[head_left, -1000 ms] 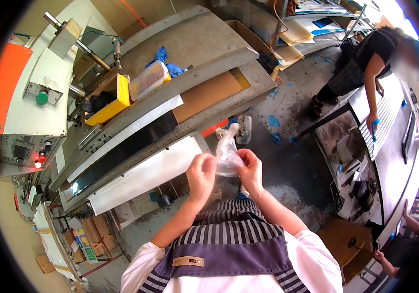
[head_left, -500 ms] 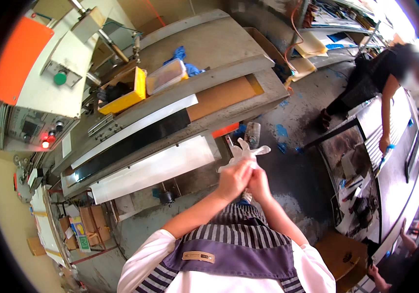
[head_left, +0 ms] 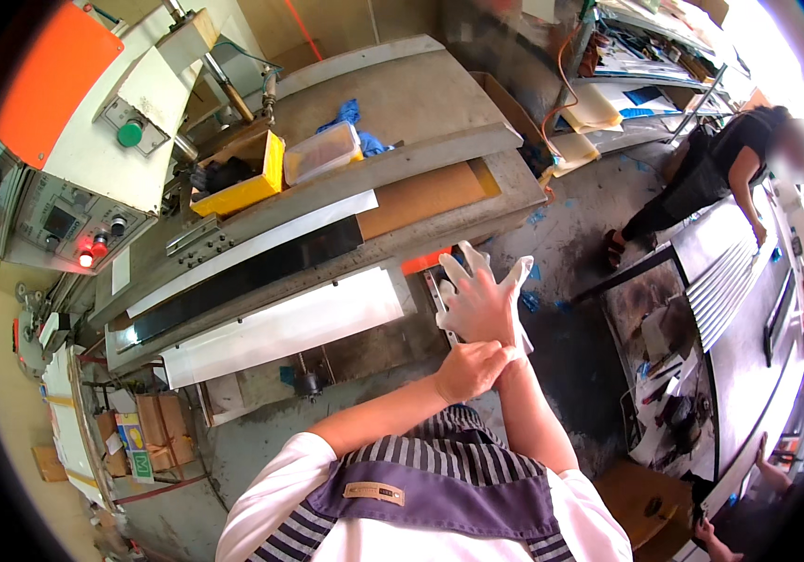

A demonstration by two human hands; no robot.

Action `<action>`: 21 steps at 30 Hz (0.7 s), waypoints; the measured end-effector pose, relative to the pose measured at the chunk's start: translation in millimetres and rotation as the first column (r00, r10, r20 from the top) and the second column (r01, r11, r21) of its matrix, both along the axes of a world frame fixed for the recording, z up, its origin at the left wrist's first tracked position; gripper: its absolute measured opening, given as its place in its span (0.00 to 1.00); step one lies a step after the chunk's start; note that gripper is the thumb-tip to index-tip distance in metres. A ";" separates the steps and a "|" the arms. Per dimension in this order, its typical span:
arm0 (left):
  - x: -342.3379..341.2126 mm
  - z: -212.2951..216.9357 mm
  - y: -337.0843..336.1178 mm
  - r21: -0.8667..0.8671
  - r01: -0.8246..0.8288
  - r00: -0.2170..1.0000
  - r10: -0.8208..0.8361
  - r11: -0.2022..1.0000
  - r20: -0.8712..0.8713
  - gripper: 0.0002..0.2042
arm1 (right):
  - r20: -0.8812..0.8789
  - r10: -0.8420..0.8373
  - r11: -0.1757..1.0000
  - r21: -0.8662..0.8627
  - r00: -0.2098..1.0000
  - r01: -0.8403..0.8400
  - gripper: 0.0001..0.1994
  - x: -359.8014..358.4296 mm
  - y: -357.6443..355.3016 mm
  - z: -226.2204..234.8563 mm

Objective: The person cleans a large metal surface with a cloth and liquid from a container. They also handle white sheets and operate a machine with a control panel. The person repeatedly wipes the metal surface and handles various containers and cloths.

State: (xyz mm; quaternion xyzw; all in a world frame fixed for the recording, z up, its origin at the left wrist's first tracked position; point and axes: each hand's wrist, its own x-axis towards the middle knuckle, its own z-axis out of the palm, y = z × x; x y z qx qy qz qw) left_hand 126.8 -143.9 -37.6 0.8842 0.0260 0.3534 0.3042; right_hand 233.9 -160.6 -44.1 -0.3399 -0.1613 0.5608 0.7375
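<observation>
Left grip [head_left: 469,371] pinches translucent glove [head_left: 477,304] over spread right hand [head_left: 488,314]

Thin whitish glove [head_left: 481,314], letting pinkish skin show through. It is covering the right grip [head_left: 488,323], its fingers spreading and pointing away from the wearer's body. Material is creasing, looking slack toward some fingertips. Cuff is reaching the wrist, where the left grip [head_left: 468,372] is holding on and partly hiding the edge.

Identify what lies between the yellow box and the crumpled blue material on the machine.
In the head view, a translucent plastic tub lies between the yellow box and the crumpled blue material.
</observation>
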 end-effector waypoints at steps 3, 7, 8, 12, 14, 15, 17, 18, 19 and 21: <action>-0.4 6.2 -21.9 -0.023 0.065 0.997 -0.064 0.998 0.036 0.08 | 0.088 0.042 0.981 0.183 0.995 -0.058 0.25 5.1 11.2 17.1; -8.3 18.0 -12.7 0.016 0.113 0.992 -0.112 0.993 -0.053 0.08 | -0.267 -0.146 0.977 0.114 0.953 0.182 0.26 10.5 16.0 32.4; -11.2 18.1 -9.9 0.022 0.105 0.994 -0.104 0.994 -0.037 0.09 | -0.210 -0.168 0.970 0.138 0.963 0.199 0.29 12.0 16.1 24.9; -19.8 -1.6 -16.6 -0.027 0.126 0.992 -0.126 0.992 -0.009 0.10 | -0.258 -0.263 0.937 0.160 0.930 0.309 0.29 12.7 12.1 -11.8; -27.6 -7.2 -13.5 -0.068 0.108 0.994 -0.108 0.992 0.005 0.10 | -0.115 -0.168 0.984 0.035 0.979 0.173 0.33 -7.2 16.5 12.4; -33.1 -6.2 -11.0 -0.110 0.129 0.991 -0.131 0.985 -0.009 0.10 | -0.020 -0.184 0.983 -0.012 0.983 0.184 0.33 -9.8 21.9 8.6; -41.0 -12.8 -5.9 -0.121 0.159 0.987 -0.160 0.980 0.004 0.09 | 0.212 -0.205 0.974 -0.057 0.956 0.221 0.34 -13.0 26.7 7.2; -49.2 -16.8 -6.3 -0.140 0.170 0.985 -0.171 0.975 0.006 0.09 | 0.250 -0.266 0.955 -0.062 0.931 0.289 0.31 -18.2 25.5 0.4; -57.2 -18.4 -0.6 -0.190 0.177 0.980 -0.191 0.966 -0.059 0.10 | 0.259 -0.296 0.936 -0.114 0.919 0.334 0.28 -22.8 27.8 -6.6; -76.4 -31.9 3.0 -0.240 0.209 0.954 -0.252 0.948 -0.163 0.12 | 0.381 -0.281 0.898 -0.221 0.881 0.381 0.20 -36.1 17.5 -23.8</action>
